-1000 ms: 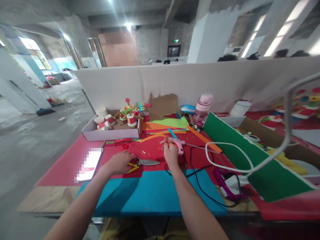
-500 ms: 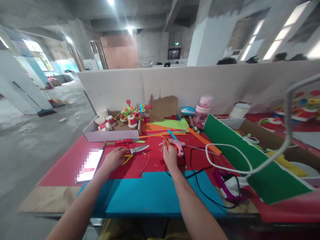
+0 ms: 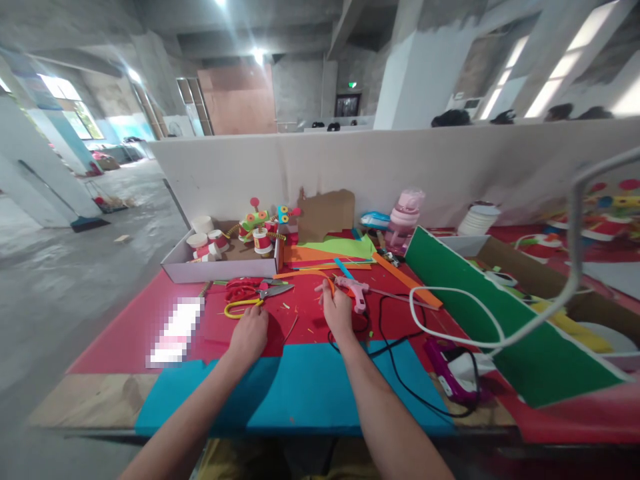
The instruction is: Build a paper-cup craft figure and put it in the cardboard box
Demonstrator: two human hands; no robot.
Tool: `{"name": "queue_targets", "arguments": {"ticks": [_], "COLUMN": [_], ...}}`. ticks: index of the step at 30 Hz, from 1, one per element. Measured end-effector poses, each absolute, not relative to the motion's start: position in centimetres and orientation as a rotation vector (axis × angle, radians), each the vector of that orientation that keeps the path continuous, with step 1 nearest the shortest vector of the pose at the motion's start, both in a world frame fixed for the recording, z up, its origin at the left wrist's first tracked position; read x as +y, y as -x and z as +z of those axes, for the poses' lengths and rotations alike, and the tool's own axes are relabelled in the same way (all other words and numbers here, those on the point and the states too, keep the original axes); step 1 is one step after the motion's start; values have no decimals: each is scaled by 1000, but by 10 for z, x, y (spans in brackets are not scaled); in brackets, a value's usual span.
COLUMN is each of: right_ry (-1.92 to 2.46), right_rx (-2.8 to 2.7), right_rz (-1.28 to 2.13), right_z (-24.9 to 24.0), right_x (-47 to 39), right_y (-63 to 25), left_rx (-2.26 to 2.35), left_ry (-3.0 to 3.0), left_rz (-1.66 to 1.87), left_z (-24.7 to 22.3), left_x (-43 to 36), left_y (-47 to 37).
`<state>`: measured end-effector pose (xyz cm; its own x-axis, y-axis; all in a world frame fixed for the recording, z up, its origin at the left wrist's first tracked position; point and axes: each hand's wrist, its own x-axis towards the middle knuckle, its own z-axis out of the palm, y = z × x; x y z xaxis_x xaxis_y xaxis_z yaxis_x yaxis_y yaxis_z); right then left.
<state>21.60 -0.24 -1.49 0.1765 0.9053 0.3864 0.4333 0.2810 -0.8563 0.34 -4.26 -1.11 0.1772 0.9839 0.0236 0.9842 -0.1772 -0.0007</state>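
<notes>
My right hand (image 3: 337, 312) pinches an orange paper strip (image 3: 332, 285), which stretches left across the red table covering. Just right of those fingers lies a pink hot glue gun (image 3: 356, 292). Scissors with a yellow handle (image 3: 242, 309) and metal blades (image 3: 278, 291) rest on the left side. My left hand (image 3: 251, 332) is low over the table right beside the yellow handle, its fingers loosely apart with nothing visible in them. Behind the yellow handle is a red-handled tool (image 3: 239, 288), partly overlapped by the scissors.
A shallow box (image 3: 220, 270) with paper-cup figures stands at the back left. Blue sheets (image 3: 295, 393) cover the front edge. A bright phone-like screen (image 3: 175, 332) lies left. At right are a green-sided box (image 3: 465, 307), a white tube (image 3: 577, 220), black cables and a purple power strip (image 3: 443, 367).
My left hand has come off the scissors and drawn back toward me and to the right. The scissors now lie slightly farther away. My right hand stays nearly still with the orange strip.
</notes>
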Motion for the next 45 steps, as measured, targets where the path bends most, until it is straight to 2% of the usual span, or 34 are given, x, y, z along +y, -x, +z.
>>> {"name": "queue_targets", "arguments": {"ticks": [6,12,16,21,29,33,35,38,41,45], "right_ry": [1334,1333,1329,1331,1314,1309,1304,1289,1299,1321], "right_rx": [-1435,-1439,-1427,-1427,-1426,-1397,-1411,-1444,-1447,-1441], "right_rz": [557,536,511,518,505,547,547,544,546,531], "right_z": [-14,-15,-16,-13,-13,-14,-13,-12,-12,-14], "right_x": [-4,-2,-2,-2,-5,-5,-6,-7,-8,-6], "right_y": [-217,-218,-220,-218,-218,-219,-218,-215,-215,-218], "left_rx": [-1711,-1725,-1602,-1575,-1139,-1225,-1507,-1831,-1807,-1707], "left_ry": [2701,2830,2909,2898,3009,3051,2960,2851,2924,2902], "left_rz": [-185,-469,-352,-93,-86,-106,-214,-120,10,16], "left_z": [-23,-16,-25,-21,-12,5,16,23,18,9], "left_x": [-58,-11,-1,-27,-39,-38,-37,-39,-43,-44], "left_y": [-19,-26,-39,-40,-59,-22,-1,14,6,-14]}}
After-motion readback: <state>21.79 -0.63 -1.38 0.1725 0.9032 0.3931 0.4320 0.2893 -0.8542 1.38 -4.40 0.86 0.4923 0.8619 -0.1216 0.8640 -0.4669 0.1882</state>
